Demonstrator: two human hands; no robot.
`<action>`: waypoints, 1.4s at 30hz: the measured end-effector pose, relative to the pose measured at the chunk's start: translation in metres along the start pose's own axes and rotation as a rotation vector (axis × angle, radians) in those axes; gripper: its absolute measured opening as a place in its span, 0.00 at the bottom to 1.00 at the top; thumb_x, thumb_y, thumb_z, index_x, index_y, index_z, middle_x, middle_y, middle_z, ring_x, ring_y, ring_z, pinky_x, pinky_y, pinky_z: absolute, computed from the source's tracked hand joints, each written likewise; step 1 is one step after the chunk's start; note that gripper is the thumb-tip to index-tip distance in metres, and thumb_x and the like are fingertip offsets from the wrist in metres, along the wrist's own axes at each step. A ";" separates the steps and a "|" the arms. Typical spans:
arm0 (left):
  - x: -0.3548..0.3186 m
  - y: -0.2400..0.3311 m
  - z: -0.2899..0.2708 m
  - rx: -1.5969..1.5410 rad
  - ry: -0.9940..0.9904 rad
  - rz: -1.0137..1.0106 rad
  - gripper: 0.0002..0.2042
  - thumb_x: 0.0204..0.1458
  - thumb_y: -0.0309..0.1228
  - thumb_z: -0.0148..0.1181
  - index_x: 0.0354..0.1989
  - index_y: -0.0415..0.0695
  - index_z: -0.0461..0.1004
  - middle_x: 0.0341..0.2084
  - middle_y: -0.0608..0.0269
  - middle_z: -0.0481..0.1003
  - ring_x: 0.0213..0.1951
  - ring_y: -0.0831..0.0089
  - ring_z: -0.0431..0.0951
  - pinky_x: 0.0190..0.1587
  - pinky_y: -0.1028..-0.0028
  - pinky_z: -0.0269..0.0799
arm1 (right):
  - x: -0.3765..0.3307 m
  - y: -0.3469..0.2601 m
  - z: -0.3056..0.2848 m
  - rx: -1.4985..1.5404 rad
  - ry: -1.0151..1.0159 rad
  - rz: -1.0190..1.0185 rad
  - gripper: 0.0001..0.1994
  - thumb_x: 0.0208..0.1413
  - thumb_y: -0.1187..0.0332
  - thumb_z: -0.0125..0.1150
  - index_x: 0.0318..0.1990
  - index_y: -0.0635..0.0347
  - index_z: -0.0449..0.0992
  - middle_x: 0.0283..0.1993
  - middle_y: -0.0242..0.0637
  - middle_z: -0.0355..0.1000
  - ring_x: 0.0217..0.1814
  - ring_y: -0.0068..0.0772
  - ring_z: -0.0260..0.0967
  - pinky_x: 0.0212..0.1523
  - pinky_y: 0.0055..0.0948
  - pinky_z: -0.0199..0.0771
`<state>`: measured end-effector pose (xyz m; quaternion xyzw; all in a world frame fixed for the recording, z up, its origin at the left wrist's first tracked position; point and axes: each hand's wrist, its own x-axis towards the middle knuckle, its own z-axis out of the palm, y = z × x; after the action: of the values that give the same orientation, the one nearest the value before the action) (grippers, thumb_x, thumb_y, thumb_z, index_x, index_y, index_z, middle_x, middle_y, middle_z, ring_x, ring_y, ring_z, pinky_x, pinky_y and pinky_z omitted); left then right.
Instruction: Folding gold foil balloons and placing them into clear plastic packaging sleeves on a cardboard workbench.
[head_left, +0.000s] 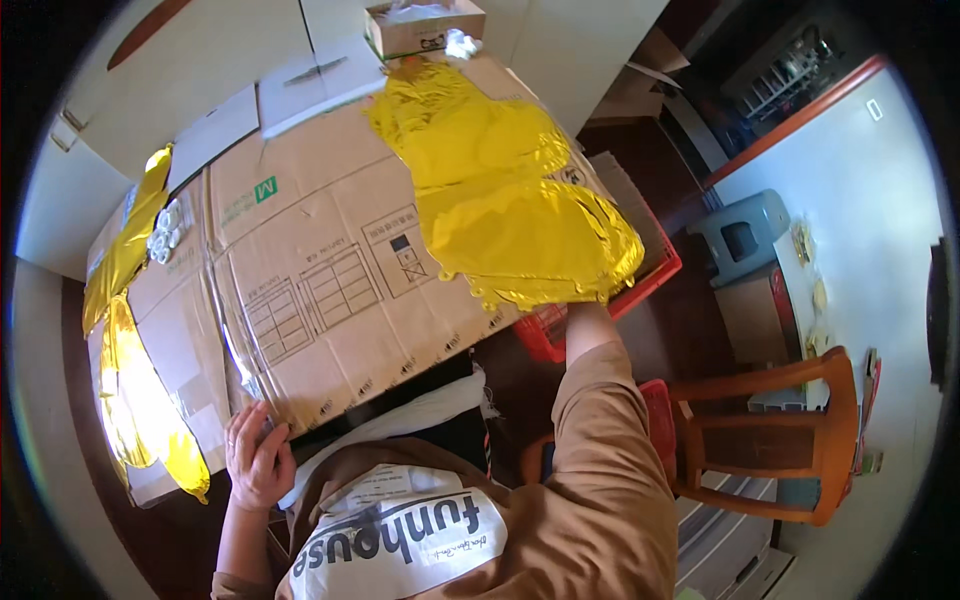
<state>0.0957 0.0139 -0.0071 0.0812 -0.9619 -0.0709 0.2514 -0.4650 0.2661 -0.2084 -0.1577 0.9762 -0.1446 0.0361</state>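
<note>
A large flattened cardboard sheet (320,270) covers the table in front of me. My left hand (258,455) sits at its near left edge, fingers curled over the edge. My right arm, in a brown sleeve, reaches forward to a crumpled gold foil balloon (510,220) lying on the right part of the cardboard. My right hand (588,318) goes under the balloon's near edge, so only the wrist shows and the fingers are hidden. Another gold foil balloon (135,380) lies along the left side of the cardboard.
A red plastic crate (655,280) sticks out under the right balloon. A wooden chair (790,440) and a grey stool (745,235) stand to the right. A small open cardboard box (425,28), white boards (320,85) and small white rolls (165,232) lie further back.
</note>
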 end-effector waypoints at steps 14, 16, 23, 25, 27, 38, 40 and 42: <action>-0.023 -0.034 -0.099 0.107 0.085 -0.271 0.18 0.40 0.28 0.72 0.42 0.45 0.80 0.43 0.58 0.76 0.47 0.57 0.77 0.48 0.58 0.74 | -0.260 -0.164 -0.184 0.315 -1.172 -0.701 0.15 0.59 0.63 0.68 0.48 0.63 0.82 0.44 0.48 0.81 0.46 0.43 0.81 0.48 0.35 0.79; -0.045 -0.056 -0.117 0.171 -0.013 -0.470 0.23 0.38 0.34 0.75 0.47 0.46 0.78 0.43 0.59 0.75 0.49 0.55 0.75 0.51 0.57 0.72 | -0.267 -0.219 -0.219 0.557 -1.077 -0.875 0.07 0.59 0.71 0.67 0.42 0.63 0.83 0.39 0.43 0.81 0.42 0.38 0.81 0.44 0.31 0.79; -0.087 -0.069 -0.140 0.098 -0.218 -0.271 0.24 0.43 0.32 0.70 0.52 0.42 0.78 0.51 0.51 0.75 0.59 0.53 0.74 0.60 0.56 0.72 | -0.294 -0.417 -0.191 0.689 -0.543 -1.391 0.05 0.56 0.72 0.67 0.39 0.60 0.80 0.36 0.40 0.77 0.39 0.45 0.77 0.41 0.39 0.76; -0.103 -0.078 -0.134 0.205 -0.189 -0.145 0.22 0.44 0.29 0.68 0.51 0.39 0.78 0.52 0.51 0.75 0.59 0.53 0.75 0.59 0.57 0.73 | -0.302 -0.448 -0.166 0.609 -0.509 -1.536 0.06 0.57 0.69 0.66 0.40 0.59 0.80 0.37 0.39 0.77 0.40 0.44 0.76 0.43 0.40 0.74; -0.095 -0.076 -0.135 0.160 -0.094 -0.228 0.18 0.47 0.24 0.64 0.50 0.37 0.78 0.49 0.52 0.76 0.52 0.56 0.78 0.53 0.61 0.76 | -0.309 -0.468 -0.142 0.542 -0.471 -1.622 0.07 0.58 0.68 0.65 0.41 0.58 0.81 0.38 0.38 0.77 0.41 0.42 0.76 0.45 0.40 0.73; -0.086 -0.098 -0.160 -0.412 0.046 -0.919 0.08 0.51 0.26 0.71 0.37 0.36 0.82 0.28 0.61 0.80 0.31 0.71 0.81 0.36 0.72 0.77 | -0.341 -0.509 -0.091 0.560 -0.356 -1.668 0.05 0.54 0.70 0.67 0.38 0.56 0.80 0.40 0.34 0.76 0.42 0.40 0.73 0.48 0.39 0.71; -0.076 -0.096 -0.168 -0.766 0.119 -1.319 0.08 0.54 0.27 0.73 0.33 0.36 0.80 0.25 0.65 0.80 0.28 0.82 0.79 0.29 0.79 0.74 | -0.347 -0.507 -0.091 0.574 -0.355 -1.630 0.05 0.53 0.70 0.68 0.37 0.56 0.80 0.39 0.34 0.75 0.42 0.40 0.73 0.48 0.38 0.70; -0.089 -0.104 -0.159 -0.827 0.208 -1.322 0.08 0.54 0.26 0.72 0.32 0.36 0.79 0.25 0.67 0.80 0.26 0.83 0.78 0.28 0.81 0.73 | -0.356 -0.506 -0.097 0.595 -0.364 -1.611 0.06 0.52 0.70 0.70 0.36 0.57 0.79 0.39 0.34 0.75 0.42 0.40 0.73 0.48 0.38 0.70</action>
<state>0.2632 -0.0854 0.0699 0.5425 -0.5811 -0.5502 0.2557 0.0114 -0.0537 0.0412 -0.8036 0.4688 -0.3473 0.1176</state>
